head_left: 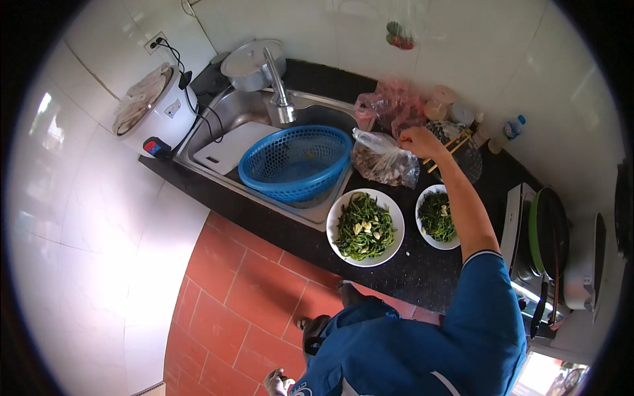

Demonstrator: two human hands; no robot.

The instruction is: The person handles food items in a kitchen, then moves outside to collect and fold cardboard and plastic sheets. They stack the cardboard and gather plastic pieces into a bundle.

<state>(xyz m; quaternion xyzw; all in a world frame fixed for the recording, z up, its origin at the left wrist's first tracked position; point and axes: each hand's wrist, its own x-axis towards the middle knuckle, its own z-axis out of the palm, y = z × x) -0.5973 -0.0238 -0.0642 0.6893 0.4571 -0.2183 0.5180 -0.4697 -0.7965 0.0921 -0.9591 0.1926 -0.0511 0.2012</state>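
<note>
My right hand (pixel 421 142) reaches across the counter with its fingers closed on the edge of a clear plastic bag (pixel 384 163). Brownish lumps show through the plastic. Just beyond my wrist, a pair of chopsticks (pixel 453 146) rests across a dark, glossy item whose kind I cannot make out. Beneath my forearm, partly covered by it, is a smaller white plate (pixel 422 232) of cooked greens (pixel 436 216). A larger white plate (pixel 332 241) holds greens (pixel 362 221) topped with pale garlic pieces. My left hand does not show.
A blue basket (pixel 297 191) and a white cutting board (pixel 231 146) sit in the metal sink, under a faucet (pixel 281 92). A lidded pot (pixel 254 69) and white cooker (pixel 165 119) stand behind. Pink bags (pixel 396 105), a bottle (pixel 512 129) and a green-rimmed pan (pixel 548 231) lie right.
</note>
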